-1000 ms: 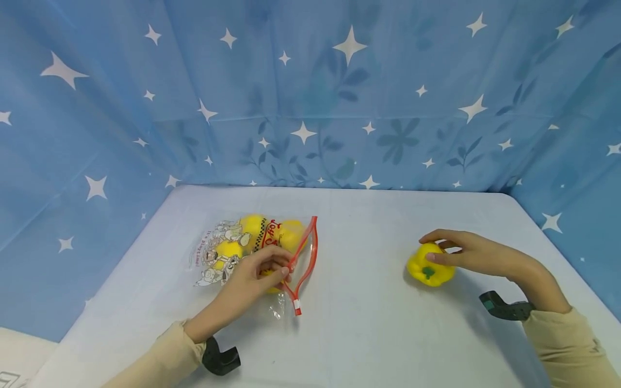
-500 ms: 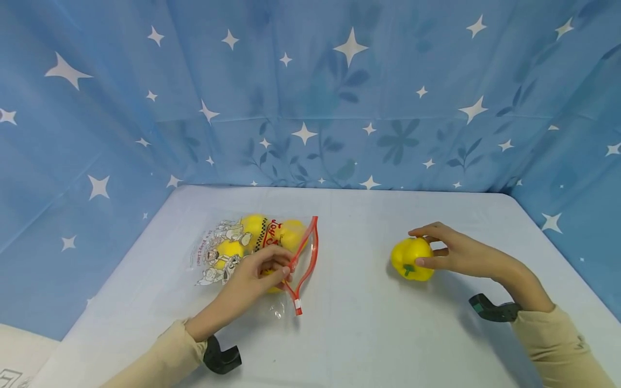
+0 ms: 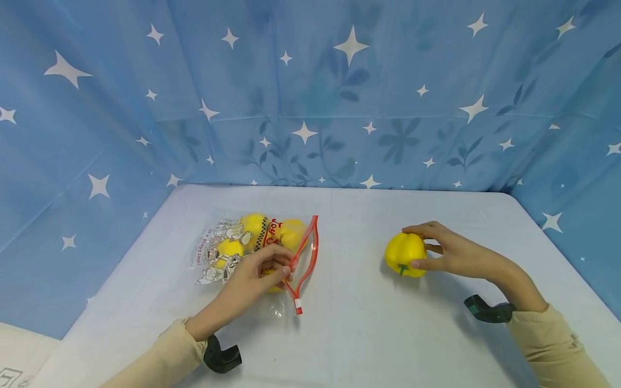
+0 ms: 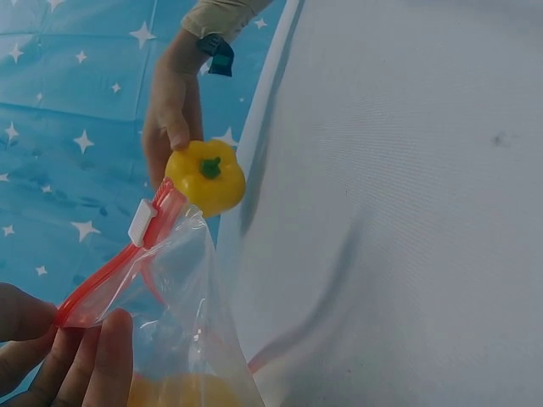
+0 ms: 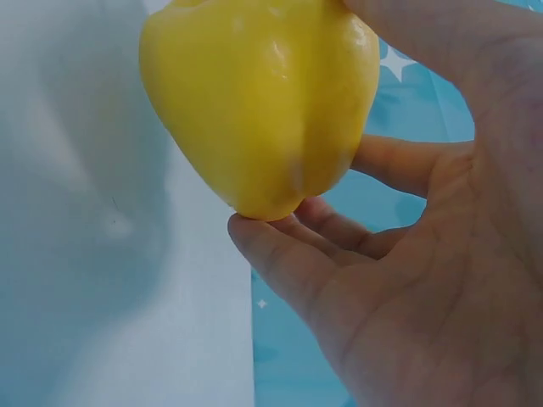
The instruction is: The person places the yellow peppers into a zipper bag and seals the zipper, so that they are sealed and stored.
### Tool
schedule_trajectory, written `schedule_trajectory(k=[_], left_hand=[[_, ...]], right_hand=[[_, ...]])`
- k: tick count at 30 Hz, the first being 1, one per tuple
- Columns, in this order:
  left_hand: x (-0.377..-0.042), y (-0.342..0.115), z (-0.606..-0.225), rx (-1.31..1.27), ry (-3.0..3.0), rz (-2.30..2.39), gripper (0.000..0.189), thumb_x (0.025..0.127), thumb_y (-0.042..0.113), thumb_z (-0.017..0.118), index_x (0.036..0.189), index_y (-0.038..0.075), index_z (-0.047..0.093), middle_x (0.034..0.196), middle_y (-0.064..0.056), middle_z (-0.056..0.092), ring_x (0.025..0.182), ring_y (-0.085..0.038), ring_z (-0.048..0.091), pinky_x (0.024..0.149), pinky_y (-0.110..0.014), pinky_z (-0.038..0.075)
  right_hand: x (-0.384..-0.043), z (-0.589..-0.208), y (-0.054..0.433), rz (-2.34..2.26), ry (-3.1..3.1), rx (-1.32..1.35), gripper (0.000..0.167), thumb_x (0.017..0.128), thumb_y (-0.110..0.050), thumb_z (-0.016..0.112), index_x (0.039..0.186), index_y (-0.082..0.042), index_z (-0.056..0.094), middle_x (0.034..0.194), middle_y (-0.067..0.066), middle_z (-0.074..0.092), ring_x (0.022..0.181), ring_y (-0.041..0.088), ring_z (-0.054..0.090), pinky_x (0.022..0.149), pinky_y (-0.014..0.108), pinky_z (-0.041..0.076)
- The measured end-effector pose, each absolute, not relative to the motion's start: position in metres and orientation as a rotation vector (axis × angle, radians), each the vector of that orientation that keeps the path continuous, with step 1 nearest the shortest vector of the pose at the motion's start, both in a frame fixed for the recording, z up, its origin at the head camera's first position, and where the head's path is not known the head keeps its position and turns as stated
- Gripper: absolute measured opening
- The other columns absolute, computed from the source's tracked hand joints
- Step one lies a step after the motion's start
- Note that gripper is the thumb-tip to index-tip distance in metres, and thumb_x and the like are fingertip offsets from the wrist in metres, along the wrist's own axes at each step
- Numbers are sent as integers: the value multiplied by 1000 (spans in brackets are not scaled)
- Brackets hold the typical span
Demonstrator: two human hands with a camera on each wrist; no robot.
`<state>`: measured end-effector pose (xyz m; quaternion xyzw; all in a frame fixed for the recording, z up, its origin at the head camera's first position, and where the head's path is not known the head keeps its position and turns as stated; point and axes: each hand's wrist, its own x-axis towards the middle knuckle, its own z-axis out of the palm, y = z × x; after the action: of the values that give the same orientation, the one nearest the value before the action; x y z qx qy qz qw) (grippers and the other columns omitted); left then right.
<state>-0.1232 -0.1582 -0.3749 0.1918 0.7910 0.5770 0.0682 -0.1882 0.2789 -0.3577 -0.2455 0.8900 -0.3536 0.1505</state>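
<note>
A clear zip bag (image 3: 206, 256) with a red zip edge, printed figures and several yellow things inside lies left of the table's middle. My left hand (image 3: 254, 275) pinches the bag's red edge, and its mouth gapes toward the right. In the left wrist view, the white slider (image 4: 142, 223) sits along that edge. To the right, my right hand (image 3: 451, 250) grips a yellow bell pepper (image 3: 406, 253) with a green stem between thumb and fingers. Up close in the right wrist view, the bell pepper (image 5: 246, 93) shows its smooth side, the stem hidden.
A white table (image 3: 349, 334) carries everything. Blue star-patterned curtain (image 3: 310, 97) encloses the back and both sides. Each wrist wears a black camera mount, the left wrist's mount (image 3: 222, 355) hanging close to the tabletop.
My right hand has carried the bell pepper left toward the bag, and the pepper has turned somewhat, slowing in the last half second. The left hand and bag have hardly moved.
</note>
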Motion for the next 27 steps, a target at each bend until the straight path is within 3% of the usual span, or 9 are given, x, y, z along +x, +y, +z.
schedule_trajectory(k=[15, 27], left_hand=[[-123, -158, -375, 574, 2380, 1736, 22, 102, 11, 66, 124, 8, 66, 111, -26, 67, 93, -20, 69, 79, -31, 66], [-125, -158, -377, 560, 2378, 1725, 21, 103, 13, 66, 123, 10, 66, 111, -20, 69, 93, -19, 70, 80, -31, 66]], right_hand=[[-186, -362, 268, -1077, 2554, -783, 61, 98, -27, 75, 149, -11, 47, 153, 14, 45, 138, 43, 50, 110, 55, 51], [-186, -367, 260, -1074, 2544, -810, 63, 99, -30, 73, 153, -14, 45, 158, 13, 44, 137, 41, 51, 108, 49, 55]])
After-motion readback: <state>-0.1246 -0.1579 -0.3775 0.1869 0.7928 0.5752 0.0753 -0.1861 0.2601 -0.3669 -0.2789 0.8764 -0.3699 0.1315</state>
